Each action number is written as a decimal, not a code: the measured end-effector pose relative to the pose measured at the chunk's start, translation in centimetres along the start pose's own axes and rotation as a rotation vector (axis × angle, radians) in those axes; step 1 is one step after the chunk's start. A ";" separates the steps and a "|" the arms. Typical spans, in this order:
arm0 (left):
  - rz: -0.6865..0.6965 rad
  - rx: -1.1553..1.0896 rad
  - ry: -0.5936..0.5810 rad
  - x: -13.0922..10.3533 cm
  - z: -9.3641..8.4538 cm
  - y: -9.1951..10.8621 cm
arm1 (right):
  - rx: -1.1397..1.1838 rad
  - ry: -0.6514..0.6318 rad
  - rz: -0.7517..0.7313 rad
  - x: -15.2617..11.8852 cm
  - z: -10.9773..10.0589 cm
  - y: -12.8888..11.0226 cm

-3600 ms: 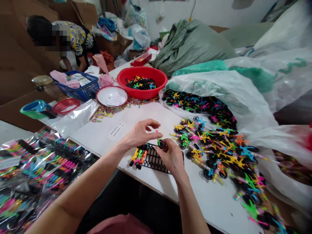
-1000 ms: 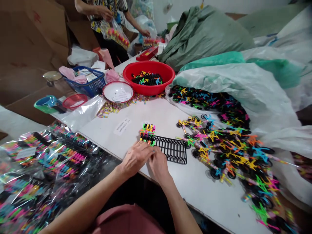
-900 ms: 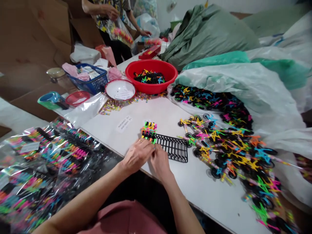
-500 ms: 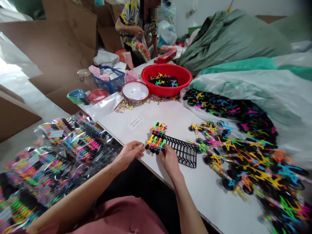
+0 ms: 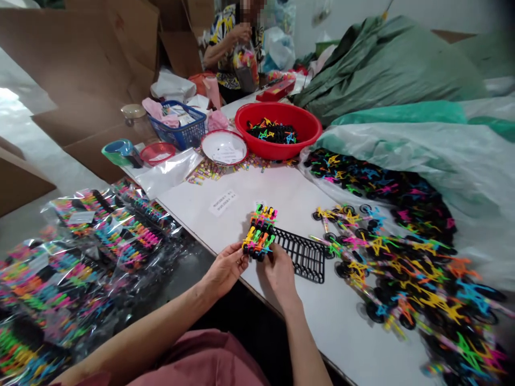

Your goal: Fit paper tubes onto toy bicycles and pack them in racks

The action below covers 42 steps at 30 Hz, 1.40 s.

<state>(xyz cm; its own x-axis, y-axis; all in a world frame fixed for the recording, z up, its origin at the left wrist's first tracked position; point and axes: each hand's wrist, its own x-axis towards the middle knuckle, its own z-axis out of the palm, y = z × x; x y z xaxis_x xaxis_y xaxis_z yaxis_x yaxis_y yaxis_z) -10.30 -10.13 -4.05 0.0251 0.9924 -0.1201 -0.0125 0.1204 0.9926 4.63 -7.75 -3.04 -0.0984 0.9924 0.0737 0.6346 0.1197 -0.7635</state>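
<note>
Right hand [image 5: 279, 271], knuckles up, grips toy bicycles [image 5: 259, 236].

Bare white tabletop [image 5: 277, 185] runs open from the printed white paper label [image 5: 223, 202] toward the wide red plastic basin [image 5: 279, 131]. To the right, I'm blocked by a sprawling heap of multicoloured toy bicycles [image 5: 406, 262]; behind it bulges translucent white plastic sheeting [image 5: 402, 145].
</note>
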 end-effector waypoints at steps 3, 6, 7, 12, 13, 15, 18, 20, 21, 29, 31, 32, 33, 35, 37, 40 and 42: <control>-0.100 -0.060 0.018 -0.2 -1.5 0.6 | 0.023 -0.032 0.030 -0.2 -0.5 -0.1; 0.030 0.173 0.095 0.7 -3.3 3.0 | 0.036 -0.089 0.062 0.7 -3.5 1.0; 0.165 0.316 0.111 1.2 -3.7 4.0 | -0.006 -0.053 0.074 1.5 -5.0 1.6; 0.770 0.863 -0.308 3.6 -2.4 7.6 | -0.543 0.251 0.203 7.1 -11.7 4.4; 0.810 0.905 -0.372 3.9 -2.0 7.8 | -0.616 0.263 0.244 8.2 -12.2 5.0; 0.820 0.923 -0.433 4.2 -1.6 7.9 | -0.666 0.266 0.316 10.0 -12.4 6.0; 0.778 0.860 -0.509 4.6 -2.0 8.1 | -0.597 0.260 0.353 11.4 -12.1 7.2; 0.756 0.838 -0.570 4.7 -2.4 8.4 | -0.526 0.248 0.344 11.7 -12.6 7.8; 0.744 0.842 -0.590 4.8 -2.5 8.6 | -0.482 0.239 0.336 11.7 -13.0 8.1; 0.783 0.962 -0.506 5.5 -2.2 7.7 | 0.195 0.218 0.201 5.8 -9.8 5.2; 0.828 0.977 -0.491 5.5 -2.3 7.3 | 0.400 0.128 0.149 3.5 -7.0 3.8; 0.850 0.988 -0.478 5.4 -2.3 7.2 | 0.453 0.083 0.143 2.7 -5.9 3.3; 0.872 1.000 -0.470 5.2 -2.4 7.3 | 0.492 0.049 0.143 2.2 -5.0 2.9; 0.916 1.010 -0.466 4.7 -2.3 7.9 | 0.548 0.068 0.142 2.2 -4.1 2.4; 0.944 0.979 -0.425 4.4 -1.9 8.9 | 0.545 0.136 0.122 3.1 -4.1 2.2; 0.865 0.910 -0.200 5.2 -0.4 10.6 | 0.458 0.153 0.083 5.2 -4.0 2.1; 0.773 0.943 -0.147 6.6 1.1 11.1 | 0.361 0.125 0.060 6.1 -3.7 2.2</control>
<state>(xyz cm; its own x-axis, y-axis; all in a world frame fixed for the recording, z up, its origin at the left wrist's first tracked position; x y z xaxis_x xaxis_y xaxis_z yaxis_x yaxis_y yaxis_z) -9.13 -2.23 6.20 0.4452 0.7757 0.4474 0.6518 -0.6233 0.4321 8.25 -1.34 -1.94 0.0394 0.9958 0.0827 0.3234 0.0656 -0.9440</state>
